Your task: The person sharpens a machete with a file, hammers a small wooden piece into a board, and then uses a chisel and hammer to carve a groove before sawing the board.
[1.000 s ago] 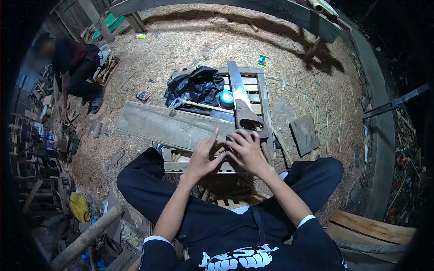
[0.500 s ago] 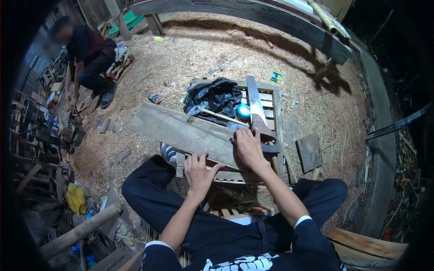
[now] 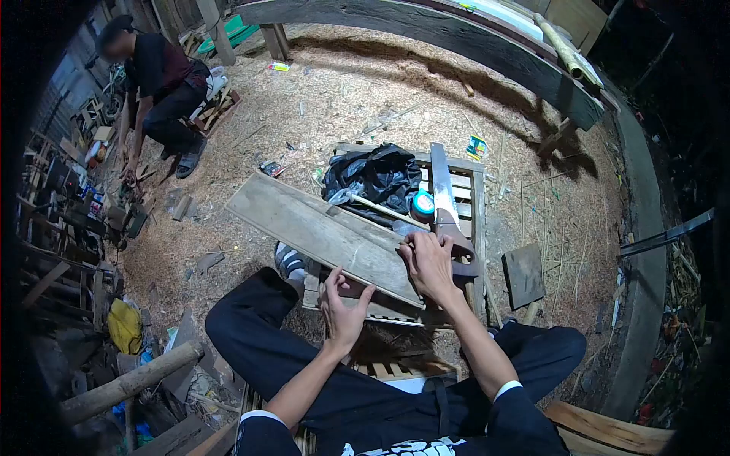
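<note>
A weathered wooden board [image 3: 304,220] lies slantwise over a low slatted wooden crate [image 3: 477,197], its near edge raised off the slats. My left hand [image 3: 344,311] grips that near edge, thumb apart from the fingers. At the board's right part, my right hand [image 3: 430,266] is closed with fingers curled down; whatever is pinched in it is hidden. Just beyond it lies a handsaw [image 3: 442,186], its brown handle touching or very near my fingers. A light line crosses the board between my hands. A blue tape measure [image 3: 423,204] and a black plastic bag [image 3: 376,175] lie behind the board.
A person [image 3: 163,91] crouches at the upper left beside piled scrap. A long heavy beam [image 3: 426,38] spans the back. Wood shavings [image 3: 251,99] cover the ground. A loose square board [image 3: 523,275] lies right of the crate, and a round pole [image 3: 133,384] juts in at lower left.
The board has turned slightly and its near edge has risen, with my left hand along it. My right hand stays at its right part. The whole view has shifted slightly.
</note>
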Motion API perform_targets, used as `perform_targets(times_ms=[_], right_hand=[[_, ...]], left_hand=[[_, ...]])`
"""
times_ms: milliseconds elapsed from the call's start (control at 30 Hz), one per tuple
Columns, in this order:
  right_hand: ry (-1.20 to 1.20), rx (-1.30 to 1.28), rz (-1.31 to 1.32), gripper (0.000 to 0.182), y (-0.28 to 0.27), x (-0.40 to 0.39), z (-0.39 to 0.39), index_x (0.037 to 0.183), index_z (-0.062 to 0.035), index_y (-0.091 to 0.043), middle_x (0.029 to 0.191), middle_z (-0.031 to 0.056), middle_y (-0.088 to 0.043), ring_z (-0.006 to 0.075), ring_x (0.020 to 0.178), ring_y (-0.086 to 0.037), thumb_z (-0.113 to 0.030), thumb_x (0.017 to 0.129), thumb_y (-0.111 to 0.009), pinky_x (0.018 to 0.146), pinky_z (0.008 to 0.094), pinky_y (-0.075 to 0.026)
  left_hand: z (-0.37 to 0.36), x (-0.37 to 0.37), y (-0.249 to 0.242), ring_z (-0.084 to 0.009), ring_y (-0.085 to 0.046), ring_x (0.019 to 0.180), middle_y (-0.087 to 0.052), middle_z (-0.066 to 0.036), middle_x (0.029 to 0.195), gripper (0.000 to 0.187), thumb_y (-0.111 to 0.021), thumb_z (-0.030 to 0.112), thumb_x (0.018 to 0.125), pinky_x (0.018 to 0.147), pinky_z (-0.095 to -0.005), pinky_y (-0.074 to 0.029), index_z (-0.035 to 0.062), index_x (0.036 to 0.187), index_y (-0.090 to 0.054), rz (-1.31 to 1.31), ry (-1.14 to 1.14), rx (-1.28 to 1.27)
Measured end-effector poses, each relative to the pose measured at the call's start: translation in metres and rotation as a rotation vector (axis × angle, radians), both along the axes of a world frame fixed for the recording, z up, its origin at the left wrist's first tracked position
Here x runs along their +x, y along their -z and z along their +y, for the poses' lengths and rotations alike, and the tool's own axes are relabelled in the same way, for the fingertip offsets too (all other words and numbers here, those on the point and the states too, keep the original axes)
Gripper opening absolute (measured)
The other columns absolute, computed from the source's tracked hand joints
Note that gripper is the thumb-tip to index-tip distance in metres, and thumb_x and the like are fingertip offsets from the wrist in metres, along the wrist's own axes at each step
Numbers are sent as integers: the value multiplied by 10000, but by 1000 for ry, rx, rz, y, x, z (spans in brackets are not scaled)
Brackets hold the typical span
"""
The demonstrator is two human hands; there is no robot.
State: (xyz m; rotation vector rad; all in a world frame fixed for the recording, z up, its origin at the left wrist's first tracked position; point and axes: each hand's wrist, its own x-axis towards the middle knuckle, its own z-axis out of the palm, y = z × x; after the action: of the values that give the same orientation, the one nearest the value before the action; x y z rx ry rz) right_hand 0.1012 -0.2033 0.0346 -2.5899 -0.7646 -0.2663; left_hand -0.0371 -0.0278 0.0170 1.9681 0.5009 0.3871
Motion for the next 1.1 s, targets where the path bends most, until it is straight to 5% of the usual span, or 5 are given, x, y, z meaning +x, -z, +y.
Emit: perform_targets(times_ms=[200, 467, 733, 933, 1100], right_hand=[[-50, 19, 77, 228, -4, -7, 0, 1137, -84, -605, 1032, 86, -655, 278, 1022, -628, -257, 1004, -672, 957, 518, -326], [-8, 119, 27, 194, 2, -21, 5, 1155, -76, -595, 1040, 82, -646, 277, 1045, -632, -213, 1026, -642, 1033, 534, -299], [236, 82, -113, 238, 3, -27, -39, 1200, -46, -597, 1269, 157, -590, 335, 1241, -555, -140, 988, -653, 1092, 544, -345], [228, 63, -178, 248, 16, -25, -49, 1210, -99, -640, 1337, 191, -564, 410, 1055, -568, -106, 963, -660, 905, 500, -484], [172, 98, -76, 258, 4, -23, -50, 1207, -98, -629, 1324, 174, -573, 400, 1135, -564, -106, 954, -678, 979, 504, -439]], left_hand=[[-14, 3, -12, -264, -604, 1158, -535, -194, 1345, 843, -908, 187, 845, 1051, -415, -485, 11, 1497, -405, -100, -10, -223], [-23, -2, 5, -349, -450, 1342, -233, -312, 1565, 1100, -881, 69, 851, 1082, -449, -469, 95, 1577, -55, -125, -71, -483], [-17, -10, 2, -269, -422, 1304, -355, -210, 1357, 571, -635, -47, 986, 1122, -427, -375, 103, 1354, -226, -423, -74, -392], [0, -23, 2, -280, -393, 1358, -337, -249, 1440, 441, -594, -39, 999, 1167, -431, -315, 112, 1220, -245, -439, -34, -374], [5, -24, -1, -297, -380, 1397, -303, -295, 1529, 419, -585, -45, 994, 1186, -436, -301, 119, 1155, -235, -525, 88, -328]])
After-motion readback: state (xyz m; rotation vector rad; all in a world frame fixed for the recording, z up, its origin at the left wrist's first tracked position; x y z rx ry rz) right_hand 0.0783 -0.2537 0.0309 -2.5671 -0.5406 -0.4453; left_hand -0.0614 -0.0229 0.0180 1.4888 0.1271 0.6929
